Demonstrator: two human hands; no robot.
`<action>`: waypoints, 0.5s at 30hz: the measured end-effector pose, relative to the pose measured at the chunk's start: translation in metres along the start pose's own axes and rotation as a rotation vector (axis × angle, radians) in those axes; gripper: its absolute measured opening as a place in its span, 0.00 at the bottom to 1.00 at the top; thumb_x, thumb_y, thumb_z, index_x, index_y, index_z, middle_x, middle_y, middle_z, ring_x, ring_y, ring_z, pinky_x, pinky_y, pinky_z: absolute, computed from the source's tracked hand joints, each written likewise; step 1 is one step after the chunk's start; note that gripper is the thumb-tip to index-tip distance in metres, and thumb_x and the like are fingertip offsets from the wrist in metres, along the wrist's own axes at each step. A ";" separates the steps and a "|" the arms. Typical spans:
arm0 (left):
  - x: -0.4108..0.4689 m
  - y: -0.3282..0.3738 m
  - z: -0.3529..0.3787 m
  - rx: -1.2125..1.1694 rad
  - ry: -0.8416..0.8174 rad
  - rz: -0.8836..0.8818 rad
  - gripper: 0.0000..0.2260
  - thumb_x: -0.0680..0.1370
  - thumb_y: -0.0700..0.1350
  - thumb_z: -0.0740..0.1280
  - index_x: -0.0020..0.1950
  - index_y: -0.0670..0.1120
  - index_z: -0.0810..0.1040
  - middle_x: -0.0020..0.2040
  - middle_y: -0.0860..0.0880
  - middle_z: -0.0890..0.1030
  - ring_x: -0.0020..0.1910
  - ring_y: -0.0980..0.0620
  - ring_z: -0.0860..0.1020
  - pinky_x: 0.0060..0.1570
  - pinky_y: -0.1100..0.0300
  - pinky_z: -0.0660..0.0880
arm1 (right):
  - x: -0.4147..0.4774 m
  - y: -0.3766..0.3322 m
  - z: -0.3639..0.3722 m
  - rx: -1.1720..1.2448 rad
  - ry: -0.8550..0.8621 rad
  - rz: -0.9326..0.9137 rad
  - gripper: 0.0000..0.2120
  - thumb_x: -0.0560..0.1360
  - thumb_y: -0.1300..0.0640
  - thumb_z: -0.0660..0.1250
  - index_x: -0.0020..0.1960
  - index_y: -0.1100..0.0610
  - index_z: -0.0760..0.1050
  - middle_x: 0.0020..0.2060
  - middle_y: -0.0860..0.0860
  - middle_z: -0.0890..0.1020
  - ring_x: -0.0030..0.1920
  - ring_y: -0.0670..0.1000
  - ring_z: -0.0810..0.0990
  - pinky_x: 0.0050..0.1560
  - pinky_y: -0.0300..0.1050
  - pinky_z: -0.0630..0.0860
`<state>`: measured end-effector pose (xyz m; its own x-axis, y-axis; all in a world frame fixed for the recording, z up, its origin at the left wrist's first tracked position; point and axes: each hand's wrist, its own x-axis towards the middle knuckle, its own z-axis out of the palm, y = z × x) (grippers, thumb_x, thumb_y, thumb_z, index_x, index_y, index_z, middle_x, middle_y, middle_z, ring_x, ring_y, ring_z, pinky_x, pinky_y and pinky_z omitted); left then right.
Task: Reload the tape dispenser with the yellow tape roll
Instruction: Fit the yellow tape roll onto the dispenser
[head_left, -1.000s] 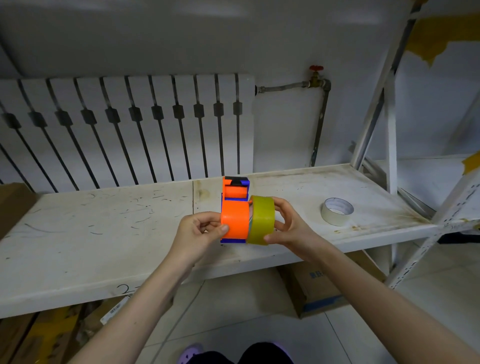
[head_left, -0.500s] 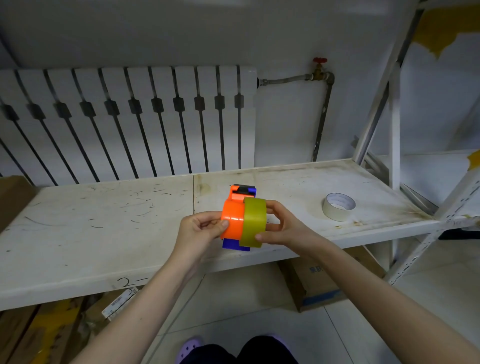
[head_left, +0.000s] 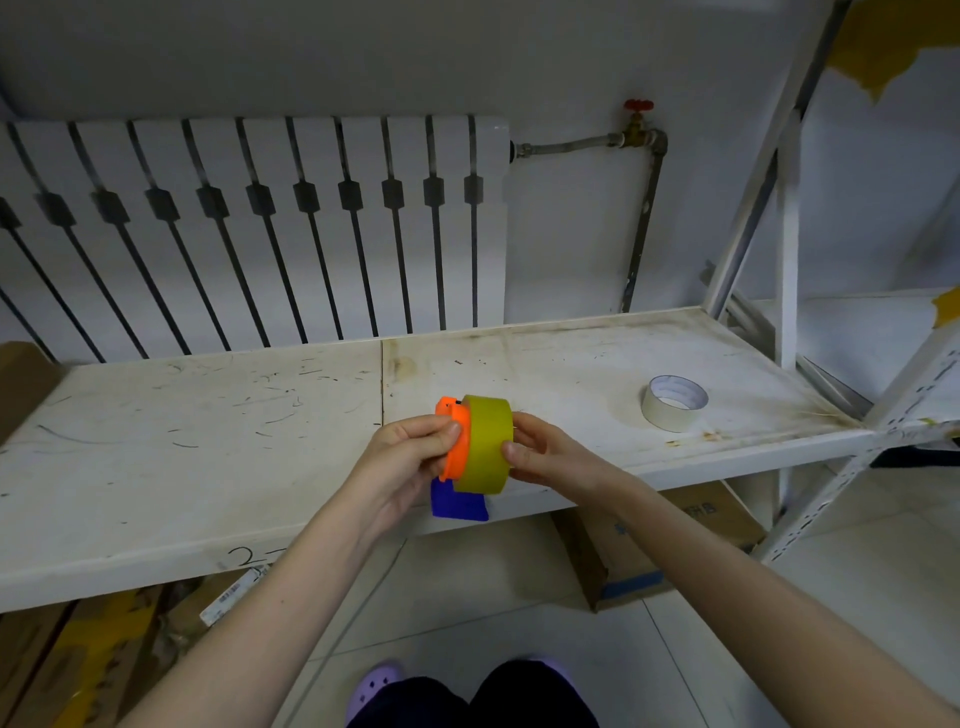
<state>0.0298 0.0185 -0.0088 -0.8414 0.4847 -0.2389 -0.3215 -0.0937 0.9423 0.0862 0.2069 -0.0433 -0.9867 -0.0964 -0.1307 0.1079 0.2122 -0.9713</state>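
Note:
An orange tape dispenser with a blue lower part is held above the front edge of the white shelf. My left hand grips its orange side. The yellow tape roll sits pressed flat against the dispenser's right side, covering most of it. My right hand holds the roll from the right, with fingers on its rim. Whether the roll sits on the dispenser's hub is hidden.
A white tape roll lies on the shelf to the right. A radiator stands behind the shelf, with a pipe and red valve. A shelf upright rises at right. Cardboard boxes sit on the floor below.
The yellow roll has moved left onto the dispenser's side and now covers it. The dispenser has turned, so its blue part points down. Both hands stay on their objects.

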 end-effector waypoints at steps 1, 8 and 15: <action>0.000 0.000 0.002 -0.034 -0.009 -0.014 0.15 0.74 0.37 0.67 0.60 0.35 0.77 0.53 0.39 0.80 0.47 0.46 0.79 0.39 0.61 0.81 | 0.002 0.003 0.002 0.025 -0.014 0.014 0.45 0.61 0.30 0.70 0.72 0.49 0.63 0.68 0.52 0.72 0.67 0.53 0.74 0.67 0.57 0.72; 0.006 -0.002 0.002 0.006 -0.008 -0.022 0.08 0.77 0.41 0.64 0.52 0.38 0.80 0.41 0.45 0.83 0.42 0.49 0.80 0.39 0.62 0.80 | 0.014 0.002 0.001 0.023 0.038 0.032 0.32 0.67 0.47 0.73 0.68 0.49 0.65 0.64 0.50 0.74 0.63 0.52 0.75 0.62 0.50 0.75; 0.019 -0.010 0.005 0.305 0.199 -0.083 0.06 0.74 0.45 0.68 0.45 0.42 0.79 0.41 0.44 0.79 0.42 0.47 0.76 0.47 0.54 0.71 | 0.021 0.017 0.016 -0.597 0.236 -0.240 0.47 0.59 0.51 0.81 0.71 0.52 0.59 0.66 0.50 0.68 0.65 0.49 0.68 0.62 0.46 0.73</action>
<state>0.0194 0.0324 -0.0216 -0.8956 0.2981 -0.3301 -0.2731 0.2172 0.9371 0.0691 0.1927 -0.0660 -0.9823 -0.0074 0.1871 -0.1354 0.7178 -0.6829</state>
